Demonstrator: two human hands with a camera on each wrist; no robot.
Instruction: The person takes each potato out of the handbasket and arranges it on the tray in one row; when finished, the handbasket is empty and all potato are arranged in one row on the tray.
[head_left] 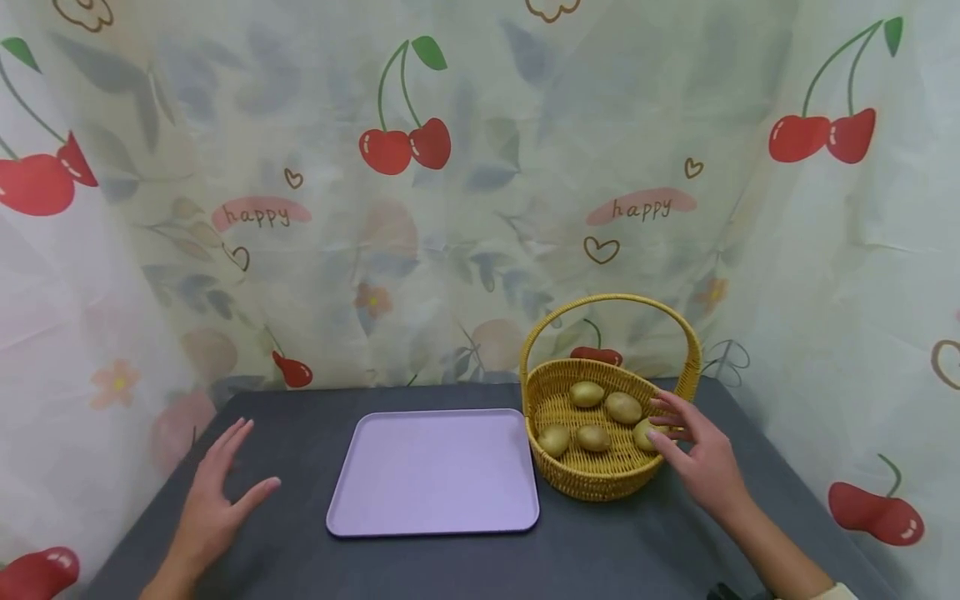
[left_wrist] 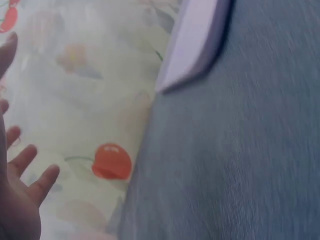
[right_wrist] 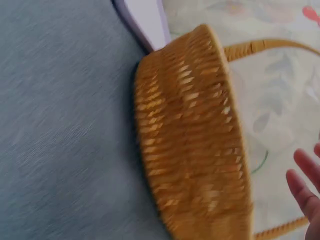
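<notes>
A yellow wicker basket (head_left: 592, 487) with an arched handle stands on the right of the table, and several potatoes (head_left: 623, 407) lie spread over its bottom. My right hand (head_left: 705, 458) hovers over the basket's right side, fingers spread and holding nothing; its fingertips overlap the rightmost potato (head_left: 645, 435) in the head view. From the right wrist, the woven side (right_wrist: 195, 135) of the basket fills the middle. To the left of a lilac tray (head_left: 435, 475), my left hand (head_left: 213, 500) is raised with thumb and fingers apart, nothing in it.
The tray lies flat just left of the basket, its right edge close to the basket's wall. A dark grey cloth (head_left: 285, 442) covers the table. Behind and along both sides hangs a curtain (head_left: 480, 208) printed with cherries.
</notes>
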